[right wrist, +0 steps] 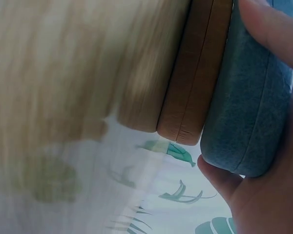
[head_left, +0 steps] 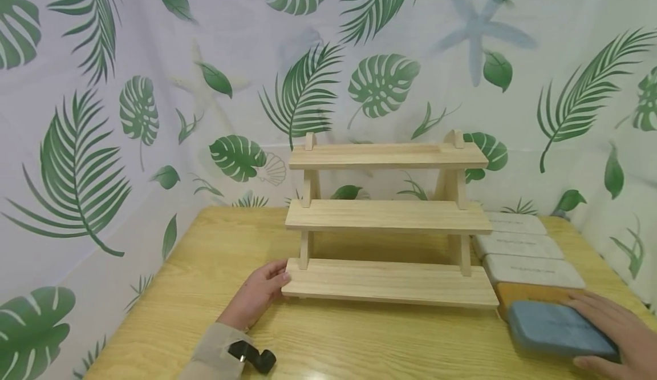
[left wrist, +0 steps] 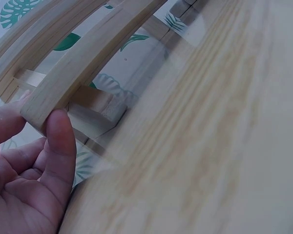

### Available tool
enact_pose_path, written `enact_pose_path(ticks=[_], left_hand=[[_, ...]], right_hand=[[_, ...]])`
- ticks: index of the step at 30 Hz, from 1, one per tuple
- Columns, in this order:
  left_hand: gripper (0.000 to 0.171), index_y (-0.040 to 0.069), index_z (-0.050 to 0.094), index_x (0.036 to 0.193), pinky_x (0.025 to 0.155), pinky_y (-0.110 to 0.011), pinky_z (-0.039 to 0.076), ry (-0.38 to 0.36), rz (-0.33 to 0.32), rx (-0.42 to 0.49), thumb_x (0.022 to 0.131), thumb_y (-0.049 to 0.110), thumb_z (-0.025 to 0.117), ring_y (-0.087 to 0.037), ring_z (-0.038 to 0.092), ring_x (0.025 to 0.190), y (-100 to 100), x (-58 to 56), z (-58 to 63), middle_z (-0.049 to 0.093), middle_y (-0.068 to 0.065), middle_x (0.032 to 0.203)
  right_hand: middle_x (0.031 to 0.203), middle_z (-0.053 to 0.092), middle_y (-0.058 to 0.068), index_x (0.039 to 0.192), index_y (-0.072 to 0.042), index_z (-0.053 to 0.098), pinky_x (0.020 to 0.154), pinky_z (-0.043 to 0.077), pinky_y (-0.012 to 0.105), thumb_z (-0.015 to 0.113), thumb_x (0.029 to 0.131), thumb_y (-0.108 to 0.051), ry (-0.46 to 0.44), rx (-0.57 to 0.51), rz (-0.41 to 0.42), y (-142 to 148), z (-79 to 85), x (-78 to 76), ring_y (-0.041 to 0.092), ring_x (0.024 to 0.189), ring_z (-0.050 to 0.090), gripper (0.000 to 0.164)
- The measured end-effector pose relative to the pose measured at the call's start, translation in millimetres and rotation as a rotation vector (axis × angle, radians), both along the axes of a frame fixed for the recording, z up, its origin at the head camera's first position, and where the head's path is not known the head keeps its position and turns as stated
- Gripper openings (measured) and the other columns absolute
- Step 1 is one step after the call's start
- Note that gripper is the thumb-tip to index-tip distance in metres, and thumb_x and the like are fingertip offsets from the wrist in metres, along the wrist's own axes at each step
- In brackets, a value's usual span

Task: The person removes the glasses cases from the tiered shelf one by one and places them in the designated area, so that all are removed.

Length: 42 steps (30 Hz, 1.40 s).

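Observation:
A three-tier wooden display shelf (head_left: 385,214) stands on the table. My left hand (head_left: 264,288) holds the left end of its lowest board (head_left: 390,283). In the left wrist view, the thumb and fingers of that hand (left wrist: 34,170) pinch the board's end (left wrist: 53,97). At the right, my right hand (head_left: 616,326) grips a blue glasses case (head_left: 556,328), thumb along the near side and fingers over the far side. The blue case (right wrist: 249,97) lies close against a brown case (right wrist: 195,78), which shows partly under and behind it in the head view.
Several pale grey cases (head_left: 534,270) lie in a row behind the brown one, right of the shelf. The wooden table (head_left: 205,266) meets a leaf-patterned cloth (head_left: 226,112) at the back and sides. A black wrist mount (head_left: 251,357) sits on my left sleeve.

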<state>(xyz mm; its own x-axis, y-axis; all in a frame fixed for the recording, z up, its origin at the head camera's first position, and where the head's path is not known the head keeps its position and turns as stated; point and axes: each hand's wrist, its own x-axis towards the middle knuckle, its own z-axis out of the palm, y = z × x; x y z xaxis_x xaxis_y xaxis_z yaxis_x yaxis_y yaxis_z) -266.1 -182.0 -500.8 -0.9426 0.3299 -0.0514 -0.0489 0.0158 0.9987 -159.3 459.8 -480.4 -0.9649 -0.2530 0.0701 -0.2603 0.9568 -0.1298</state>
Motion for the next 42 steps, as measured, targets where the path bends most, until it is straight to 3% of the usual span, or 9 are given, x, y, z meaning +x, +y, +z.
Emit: enact_pose_path(ticks=[5,11,18,25,31,35,42], left_hand=[[0.062,-0.005,0.031,0.155,0.086,-0.034,0.053,-0.008,0.009,-0.005,0.106,0.023,0.057,-0.025,0.059,0.115,0,0.4,2.3,0.051,-0.022,0.141],[0.061,-0.005,0.032,0.155,0.086,-0.036,0.053,-0.009,0.006,-0.009,0.106,0.022,0.057,-0.026,0.06,0.115,0,1.1,2.4,0.051,-0.022,0.141],[0.06,-0.006,0.031,0.155,0.086,-0.037,0.053,-0.008,0.002,0.002,0.106,0.02,0.056,-0.027,0.06,0.114,0,1.1,2.2,0.051,-0.023,0.141],[0.061,-0.005,0.031,0.155,0.086,-0.035,0.053,-0.022,0.006,0.005,0.106,0.02,0.057,-0.026,0.06,0.114,0,0.0,2.3,0.051,-0.022,0.14],[0.06,-0.005,0.032,0.154,0.085,-0.035,0.053,-0.011,0.011,-0.013,0.106,0.02,0.057,-0.025,0.061,0.113,2,-0.1,2.2,0.053,-0.022,0.139],[0.061,-0.006,0.032,0.154,0.085,-0.034,0.053,-0.006,0.002,-0.013,0.106,0.022,0.057,-0.025,0.061,0.113,3,-1.1,1.1,0.052,-0.022,0.139],[0.063,-0.006,0.031,0.154,0.089,-0.036,0.053,-0.012,0.004,-0.003,0.105,0.023,0.058,-0.027,0.059,0.117,1,-2.7,-1.2,0.051,-0.022,0.142]], right_hand=[[0.139,0.048,0.033,0.137,0.005,0.052,0.094,0.032,0.07,0.085,0.072,-0.058,-0.006,-0.015,0.036,3,-3.6,1.4,0.055,0.122,0.042,0.097],[0.132,0.054,0.033,0.13,0.004,0.059,0.084,0.041,0.069,0.091,0.069,-0.047,0.066,-0.04,0.11,4,-14.8,2.6,0.054,0.113,0.051,0.086],[0.131,0.053,0.037,0.127,0.006,0.058,0.085,0.042,0.069,0.092,0.064,-0.051,0.03,-0.029,0.103,7,-22.3,-0.2,0.057,0.114,0.051,0.092],[0.126,0.054,0.037,0.124,0.006,0.058,0.082,0.043,0.069,0.097,0.054,-0.046,0.113,-0.042,0.139,5,-24.8,-1.5,0.056,0.109,0.051,0.095],[0.13,0.051,0.037,0.127,0.006,0.056,0.085,0.042,0.069,0.094,0.058,-0.053,0.026,-0.026,0.078,3,-20.6,-1.2,0.058,0.113,0.05,0.098],[0.133,0.05,0.037,0.129,0.005,0.055,0.088,0.042,0.069,0.092,0.056,-0.059,-0.014,-0.014,0.054,3,-20.0,0.3,0.058,0.115,0.049,0.104],[0.138,0.045,0.036,0.133,0.005,0.053,0.092,0.039,0.071,0.095,0.057,-0.051,-0.099,-0.01,0.018,0,-13.9,-2.0,0.059,0.12,0.044,0.104]])
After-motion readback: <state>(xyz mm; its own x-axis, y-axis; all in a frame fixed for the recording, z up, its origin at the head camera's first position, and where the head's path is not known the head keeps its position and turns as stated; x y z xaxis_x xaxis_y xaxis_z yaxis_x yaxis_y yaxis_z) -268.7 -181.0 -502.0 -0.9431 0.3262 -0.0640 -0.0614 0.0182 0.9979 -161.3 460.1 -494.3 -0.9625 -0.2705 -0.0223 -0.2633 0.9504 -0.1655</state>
